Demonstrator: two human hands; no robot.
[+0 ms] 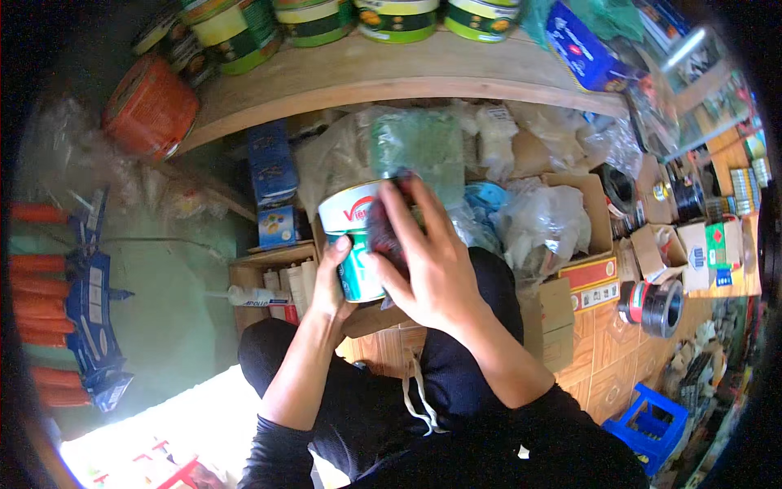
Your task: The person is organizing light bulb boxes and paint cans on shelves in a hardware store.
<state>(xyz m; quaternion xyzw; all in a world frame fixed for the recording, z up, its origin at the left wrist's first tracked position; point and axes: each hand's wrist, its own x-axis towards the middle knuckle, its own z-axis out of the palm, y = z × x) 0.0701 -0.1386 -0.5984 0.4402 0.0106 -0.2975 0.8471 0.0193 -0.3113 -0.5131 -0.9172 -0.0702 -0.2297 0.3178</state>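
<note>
A white and teal can is held up in front of my lap, slightly tilted. My left hand is closed around its left side and lower part, the thumb lying along the wall. In my right hand is a dark reddish cloth, pressed against the right side of the can. The fingers of that hand are bent over the cloth and hide part of it. Cloth and right hand together cover much of the can's label.
Above runs a wooden shelf with several green cans and an orange tub. Beneath it are plastic-wrapped goods and a box of white tubes. To the right are cardboard boxes, a black coil and a blue plastic stool.
</note>
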